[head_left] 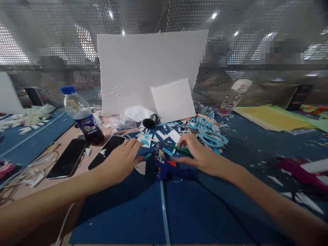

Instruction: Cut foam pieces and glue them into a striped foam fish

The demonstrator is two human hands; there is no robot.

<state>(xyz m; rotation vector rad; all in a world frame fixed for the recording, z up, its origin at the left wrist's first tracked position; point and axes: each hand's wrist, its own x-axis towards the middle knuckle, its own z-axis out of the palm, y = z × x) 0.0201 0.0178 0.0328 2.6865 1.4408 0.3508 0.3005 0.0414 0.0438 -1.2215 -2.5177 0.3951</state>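
My left hand (123, 159) hovers over the blue mat, fingers bent and apart from the thumb. A small teal patch shows at its thumb tip; I cannot tell whether it is a nail or a scrap. My right hand (198, 153) is loosely curved, thumb and fingers apart, over a green strip-like thing (183, 149). Between the hands lies a dark blue glue gun (166, 171) with an orange part and a translucent glue stick (164, 208) sticking out towards me. A small white rounded piece (141, 168) rests below my left thumb.
Light blue scissors (212, 139) lie among paper scraps. To the left stand a Pepsi bottle (87, 124) and two phones, one a black phone (68, 159). White boards (148, 65) lean behind. Yellow sheets (271, 116) and a purple glue gun (299, 172) are at right.
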